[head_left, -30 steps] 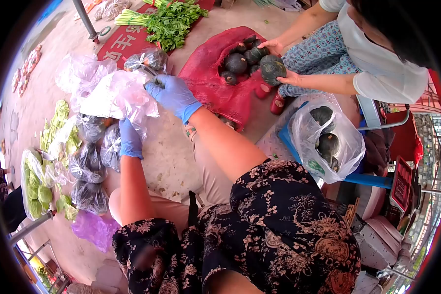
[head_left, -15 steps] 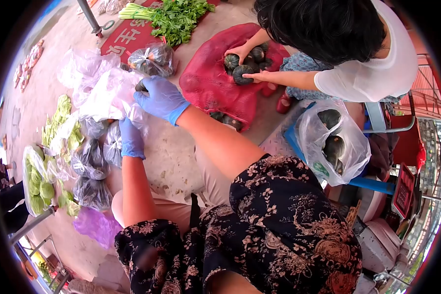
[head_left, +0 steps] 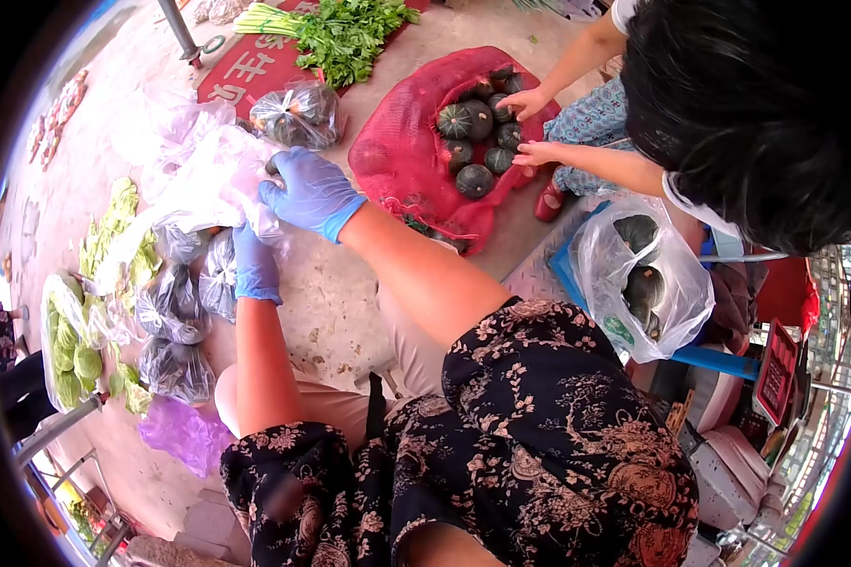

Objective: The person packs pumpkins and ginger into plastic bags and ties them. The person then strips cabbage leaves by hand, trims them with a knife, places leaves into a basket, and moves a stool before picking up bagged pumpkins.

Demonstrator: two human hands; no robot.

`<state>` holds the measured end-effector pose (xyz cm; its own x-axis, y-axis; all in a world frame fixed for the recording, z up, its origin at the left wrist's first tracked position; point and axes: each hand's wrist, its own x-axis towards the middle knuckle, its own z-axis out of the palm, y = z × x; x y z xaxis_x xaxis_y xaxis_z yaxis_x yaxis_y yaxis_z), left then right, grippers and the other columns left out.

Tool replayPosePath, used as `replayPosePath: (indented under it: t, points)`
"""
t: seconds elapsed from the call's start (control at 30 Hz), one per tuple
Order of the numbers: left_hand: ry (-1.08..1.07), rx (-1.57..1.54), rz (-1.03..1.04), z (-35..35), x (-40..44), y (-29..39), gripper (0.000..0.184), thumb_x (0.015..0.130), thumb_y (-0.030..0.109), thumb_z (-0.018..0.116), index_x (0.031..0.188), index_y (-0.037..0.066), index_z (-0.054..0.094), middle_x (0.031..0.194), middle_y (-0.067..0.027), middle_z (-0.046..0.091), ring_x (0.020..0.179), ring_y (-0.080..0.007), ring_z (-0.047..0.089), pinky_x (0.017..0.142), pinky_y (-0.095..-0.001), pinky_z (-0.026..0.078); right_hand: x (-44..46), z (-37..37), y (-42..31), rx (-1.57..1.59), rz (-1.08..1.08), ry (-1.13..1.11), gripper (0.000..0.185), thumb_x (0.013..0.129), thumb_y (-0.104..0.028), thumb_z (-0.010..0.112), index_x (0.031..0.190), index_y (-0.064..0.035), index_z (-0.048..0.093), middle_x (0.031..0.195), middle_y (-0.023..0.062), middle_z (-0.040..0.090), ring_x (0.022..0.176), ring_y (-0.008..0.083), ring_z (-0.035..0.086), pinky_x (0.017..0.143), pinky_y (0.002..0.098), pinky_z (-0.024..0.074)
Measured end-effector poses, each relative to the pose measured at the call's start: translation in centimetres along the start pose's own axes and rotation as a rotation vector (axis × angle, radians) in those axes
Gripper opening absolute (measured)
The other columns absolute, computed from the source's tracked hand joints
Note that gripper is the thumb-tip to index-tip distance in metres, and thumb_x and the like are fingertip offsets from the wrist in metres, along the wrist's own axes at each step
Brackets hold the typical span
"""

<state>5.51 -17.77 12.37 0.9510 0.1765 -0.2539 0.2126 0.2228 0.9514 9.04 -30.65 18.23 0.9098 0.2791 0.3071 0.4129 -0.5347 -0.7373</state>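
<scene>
Blue gloves cover both my hands. My left hand (head_left: 255, 266) is closed on the lower edge of a thin, whitish plastic bag (head_left: 194, 189). Up and to the right, my right hand (head_left: 307, 196) is curled at the bag's side, around what looks like a dark green squash (head_left: 272, 166), mostly hidden by the glove. Below the bag, close to my left hand, lie knotted clear bags (head_left: 219, 274) with dark contents. Another tied bag of squashes (head_left: 295, 115) rests just beyond my right hand.
A co-worker's open hands (head_left: 534, 151) are over squashes (head_left: 477, 118) in a red net sack (head_left: 388, 142). A clear bag of squashes (head_left: 645, 283) sits on a blue-edged scale (head_left: 719, 360). Celery (head_left: 345, 42), bagged greens (head_left: 69, 350) and a purple bag (head_left: 187, 435) lie around.
The co-worker has let go of the squashes, drawn both hands back to the right and leaned down. More squashes show in the sack's mouth. My hands have hardly moved.
</scene>
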Motion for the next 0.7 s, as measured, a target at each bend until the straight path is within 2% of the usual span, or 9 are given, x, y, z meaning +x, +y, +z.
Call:
replayPosePath:
  t: [0.17, 0.27, 0.37, 0.4, 0.5, 0.6, 0.7]
  points:
    - [-0.013, 0.037, 0.021, 0.1, -0.2, 0.3, 0.040, 0.093, 0.035, 0.031, 0.109, 0.003, 0.048, 0.089, -0.0031, 0.053, 0.076, -0.0119, 0.050, 0.068, -0.0218, 0.043, -0.1, 0.3, -0.2, -0.034, -0.034, 0.014, 0.027, 0.074, -0.024, 0.055, 0.082, 0.0019, 0.054, 0.078, 0.0228, 0.055, 0.077, 0.0359, 0.055, 0.068, 0.0428, 0.0441]
    - [-0.027, 0.069, 0.043, 0.3, -0.4, 0.9, 0.043, 0.093, 0.038, 0.029, 0.108, 0.003, 0.048, 0.088, -0.0024, 0.053, 0.075, -0.0113, 0.050, 0.067, -0.0212, 0.043, -0.1, 1.1, -0.1, -0.069, -0.128, 0.078, 0.025, 0.075, -0.022, 0.054, 0.081, 0.0018, 0.054, 0.078, 0.0225, 0.055, 0.076, 0.0358, 0.054, 0.067, 0.0433, 0.0441]
    - [-0.026, -0.028, 0.011, 0.0, -0.3, 0.9, 0.045, 0.093, 0.041, 0.028, 0.107, 0.003, 0.048, 0.088, -0.0024, 0.053, 0.076, -0.0114, 0.050, 0.067, -0.0214, 0.044, -0.4, 1.2, -0.9, -0.116, -0.078, 0.062, 0.024, 0.075, -0.021, 0.053, 0.081, 0.0016, 0.053, 0.080, 0.0218, 0.055, 0.075, 0.0361, 0.054, 0.067, 0.0434, 0.0441]
    - [-0.017, -0.091, -0.016, -0.1, -0.2, 0.8, 0.046, 0.093, 0.042, 0.028, 0.108, 0.003, 0.048, 0.089, -0.0028, 0.054, 0.077, -0.0119, 0.052, 0.067, -0.0221, 0.044, -0.3, 2.0, -0.4, -0.107, -0.116, 0.103, 0.027, 0.077, -0.025, 0.053, 0.082, 0.0013, 0.053, 0.081, 0.0217, 0.055, 0.075, 0.0366, 0.054, 0.067, 0.0433, 0.0441]
    - [0.098, -0.330, -0.179, 0.2, -0.7, 2.1, 0.044, 0.092, 0.040, 0.033, 0.111, 0.002, 0.047, 0.095, -0.0047, 0.056, 0.083, -0.0137, 0.055, 0.069, -0.0237, 0.045, -0.5, 1.5, -1.7, -0.036, -0.100, 0.037, 0.039, 0.078, -0.034, 0.055, 0.090, 0.0031, 0.052, 0.090, 0.0225, 0.053, 0.084, 0.0364, 0.053, 0.073, 0.0413, 0.0440]
    - [0.019, -0.298, -0.003, -3.4, -0.7, -0.4, 0.039, 0.090, 0.030, 0.039, 0.116, 0.000, 0.045, 0.101, -0.0082, 0.057, 0.086, -0.0165, 0.057, 0.072, -0.0255, 0.047, -0.7, 2.7, -2.1, 0.061, -0.193, 0.063, 0.057, 0.075, -0.045, 0.059, 0.100, 0.0046, 0.050, 0.102, 0.0238, 0.049, 0.097, 0.0364, 0.049, 0.080, 0.0393, 0.0423]
    - [0.030, -0.283, -0.049, -4.3, -2.0, 1.4, 0.034, 0.086, 0.019, 0.043, 0.111, -0.002, 0.050, 0.099, -0.0100, 0.059, 0.085, -0.0174, 0.059, 0.072, -0.0276, 0.048, -0.9, 2.6, -2.5, 0.137, -0.106, -0.118, 0.068, 0.069, -0.050, 0.064, 0.107, 0.0046, 0.048, 0.111, 0.0242, 0.044, 0.105, 0.0362, 0.044, 0.087, 0.0378, 0.0393]
